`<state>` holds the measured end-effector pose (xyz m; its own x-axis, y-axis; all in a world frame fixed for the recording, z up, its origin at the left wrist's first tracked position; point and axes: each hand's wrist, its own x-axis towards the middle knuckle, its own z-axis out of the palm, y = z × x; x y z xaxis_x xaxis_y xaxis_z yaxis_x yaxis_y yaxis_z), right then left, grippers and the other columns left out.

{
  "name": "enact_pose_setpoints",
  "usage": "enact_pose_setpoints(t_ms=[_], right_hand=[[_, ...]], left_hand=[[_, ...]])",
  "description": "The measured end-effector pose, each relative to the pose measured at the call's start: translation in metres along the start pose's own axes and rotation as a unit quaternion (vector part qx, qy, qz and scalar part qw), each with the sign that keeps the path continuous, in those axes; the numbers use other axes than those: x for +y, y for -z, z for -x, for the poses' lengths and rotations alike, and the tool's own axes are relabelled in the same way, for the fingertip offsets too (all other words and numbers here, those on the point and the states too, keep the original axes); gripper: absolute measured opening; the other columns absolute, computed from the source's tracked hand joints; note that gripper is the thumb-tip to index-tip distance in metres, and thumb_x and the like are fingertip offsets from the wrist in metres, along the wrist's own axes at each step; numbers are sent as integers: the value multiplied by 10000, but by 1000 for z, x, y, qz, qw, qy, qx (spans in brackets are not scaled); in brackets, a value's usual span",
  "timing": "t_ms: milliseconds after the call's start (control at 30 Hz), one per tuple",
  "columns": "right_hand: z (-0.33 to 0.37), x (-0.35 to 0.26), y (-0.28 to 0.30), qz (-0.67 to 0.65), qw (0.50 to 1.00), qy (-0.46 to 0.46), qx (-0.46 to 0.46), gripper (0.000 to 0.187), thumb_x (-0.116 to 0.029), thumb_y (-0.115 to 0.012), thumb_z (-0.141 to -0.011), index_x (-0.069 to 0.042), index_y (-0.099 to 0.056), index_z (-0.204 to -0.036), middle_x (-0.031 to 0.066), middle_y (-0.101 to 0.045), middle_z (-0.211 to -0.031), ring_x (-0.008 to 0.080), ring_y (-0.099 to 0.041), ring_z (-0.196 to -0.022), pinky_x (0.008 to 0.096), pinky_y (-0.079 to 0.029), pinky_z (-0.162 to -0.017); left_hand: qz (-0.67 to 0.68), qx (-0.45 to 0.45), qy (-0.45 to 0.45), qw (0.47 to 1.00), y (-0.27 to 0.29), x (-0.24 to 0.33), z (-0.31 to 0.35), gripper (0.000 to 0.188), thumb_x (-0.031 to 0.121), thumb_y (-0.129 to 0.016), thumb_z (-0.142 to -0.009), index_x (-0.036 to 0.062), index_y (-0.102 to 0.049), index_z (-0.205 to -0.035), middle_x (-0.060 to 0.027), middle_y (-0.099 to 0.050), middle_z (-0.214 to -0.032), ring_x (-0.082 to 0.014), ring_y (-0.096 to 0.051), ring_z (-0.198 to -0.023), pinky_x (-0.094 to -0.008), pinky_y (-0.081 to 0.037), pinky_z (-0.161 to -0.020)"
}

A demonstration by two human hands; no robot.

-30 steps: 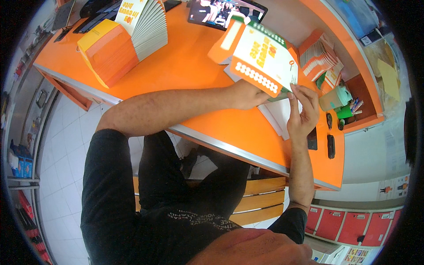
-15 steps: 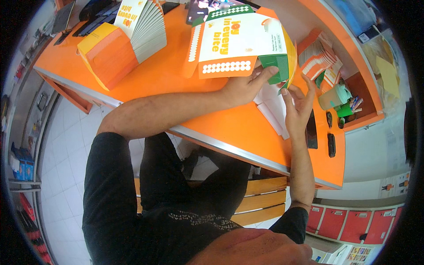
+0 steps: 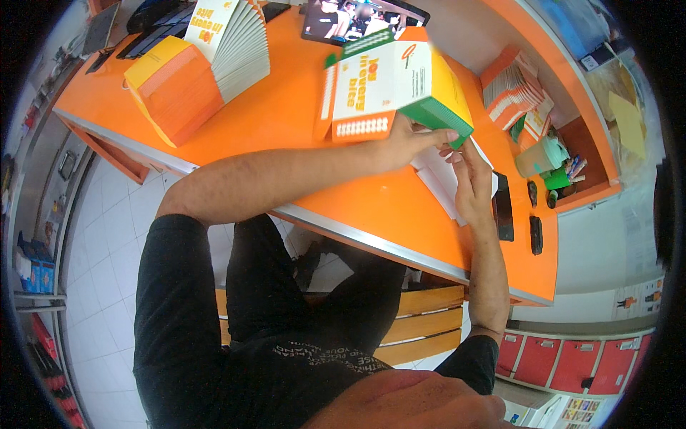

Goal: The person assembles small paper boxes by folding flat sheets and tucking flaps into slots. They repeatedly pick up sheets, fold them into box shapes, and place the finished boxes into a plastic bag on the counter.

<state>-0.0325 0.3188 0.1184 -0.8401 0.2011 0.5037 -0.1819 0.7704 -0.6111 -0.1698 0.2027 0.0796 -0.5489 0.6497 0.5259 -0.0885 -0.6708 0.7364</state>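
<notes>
A part-folded cardboard food carton (image 3: 364,82), white with orange, green and yellow panels, is held tilted above the orange desk (image 3: 321,179). My left hand (image 3: 409,143) grips its near green side, the thumb lying along the edge near the corner. At that same corner my right hand (image 3: 471,182) is closed, its fingertips pinching the carton's edge beside my left thumb. The flap under the fingertips is partly hidden. White sheets (image 3: 437,182) lie on the desk below my hands.
Left of the carton stand a fanned stack of flat cartons (image 3: 239,57) and an orange-yellow stack (image 3: 175,93). A lit tablet (image 3: 364,20) sits behind. To the right are more flat cartons (image 3: 511,89), a teal-lidded cup (image 3: 539,157), a green pen holder (image 3: 557,179) and a black phone (image 3: 504,211).
The carton has turned and its side panels now stand folded up, showing the yellow and green sides. My right hand's fingers have closed in on the corner. More of the tablet shows.
</notes>
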Motion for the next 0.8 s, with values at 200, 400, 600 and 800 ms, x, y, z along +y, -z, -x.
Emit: enact_pose_setpoints(t_ms=[200, 400, 600, 800], right_hand=[[-1, 0, 2, 91, 980, 106, 144, 327, 10, -732, -805, -6, -656, -1123, 148, -689, -1072, 270, -675, -1016, 364, -508, -907], [1, -12, 0, 161, 957, 197, 137, 307, 12, -797, -753, -9, -685, -1038, 163, -653, -1200, 292, -662, -1111, 370, -528, -938], [5, -5, 2, -62, 981, 90, 160, 148, 29, -739, -834, 28, -700, -977, 168, -672, -1171, 238, -652, -1090, 346, -539, -890], [5, 7, 10, -88, 983, 80, 140, 60, 32, -688, -882, 41, -731, -923, 151, -681, -1137, 194, -638, -1046, 289, -512, -862]], left_hand=[[-96, -13, 42, 994, 0, 16, 0, 270, 208, -710, -934, 6, -657, -1105, -53, -710, -981, -120, -655, -868, -271, -531, -747], [-123, -49, 94, 987, -1, 4, 9, 304, 264, -671, -963, 4, -669, -1121, -71, -713, -1025, -154, -665, -902, -305, -540, -803], [-153, -92, -72, 981, -8, 6, 15, 254, 190, -678, -954, -1, -673, -1123, -97, -700, -1043, -164, -672, -937, -287, -538, -843], [-86, -36, -9, 996, -9, 7, 21, 243, 177, -690, -943, 0, -673, -1108, -97, -701, -1043, -167, -674, -939, -287, -537, -847]])
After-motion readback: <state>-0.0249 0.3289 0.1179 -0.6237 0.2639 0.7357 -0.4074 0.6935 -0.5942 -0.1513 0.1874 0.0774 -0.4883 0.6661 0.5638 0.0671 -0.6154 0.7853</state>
